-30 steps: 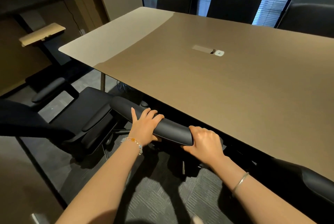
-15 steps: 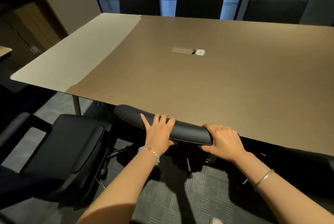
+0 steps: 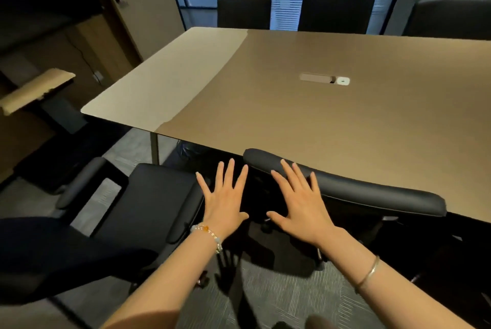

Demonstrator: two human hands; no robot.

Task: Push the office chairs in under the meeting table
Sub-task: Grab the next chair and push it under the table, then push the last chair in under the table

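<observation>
A black office chair's padded back top [image 3: 372,190] rests against the near edge of the brown meeting table [image 3: 305,121], its seat hidden under the tabletop. My left hand [image 3: 224,202] hovers with fingers spread just left of that chair back, touching nothing. My right hand [image 3: 299,204] is also spread flat, its fingertips over the left end of the chair back. A second black chair [image 3: 156,201] with armrests stands out from the table at the lower left, its seat facing me.
Three dark chairs [image 3: 336,11] line the table's far side before a blinded window. A small socket cover [image 3: 325,79] sits mid-table. A wooden door [image 3: 117,7] and a light side shelf [image 3: 37,89] are at left. Grey carpet [image 3: 279,296] lies underfoot.
Both hands have let go of the chair back and pulled away with fingers spread. The chair now sits against the table edge. The view has swung back left.
</observation>
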